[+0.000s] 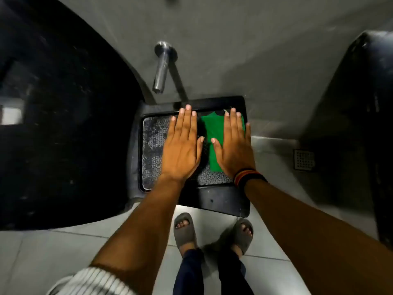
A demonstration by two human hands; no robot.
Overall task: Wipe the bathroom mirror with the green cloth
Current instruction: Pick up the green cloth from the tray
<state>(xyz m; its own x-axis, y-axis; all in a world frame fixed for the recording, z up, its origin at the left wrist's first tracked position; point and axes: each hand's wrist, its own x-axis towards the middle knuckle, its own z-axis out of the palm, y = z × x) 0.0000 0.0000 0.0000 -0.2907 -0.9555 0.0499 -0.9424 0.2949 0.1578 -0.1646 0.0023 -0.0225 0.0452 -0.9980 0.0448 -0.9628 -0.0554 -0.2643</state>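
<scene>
A green cloth (212,137) lies flat in a black rectangular sink (223,201) with a patterned bottom. My right hand (234,145) hovers palm down over the cloth's right part, fingers straight and apart, and covers that side of it. My left hand (180,150) is stretched out palm down over the sink's middle, just left of the cloth, fingers extended and holding nothing. No mirror is in view.
A chrome tap (162,67) sticks out of the grey wall above the sink. A dark counter (63,124) fills the left side, another dark surface (372,103) the right. A floor drain (304,159) and my sandalled feet (185,231) show on the tiled floor.
</scene>
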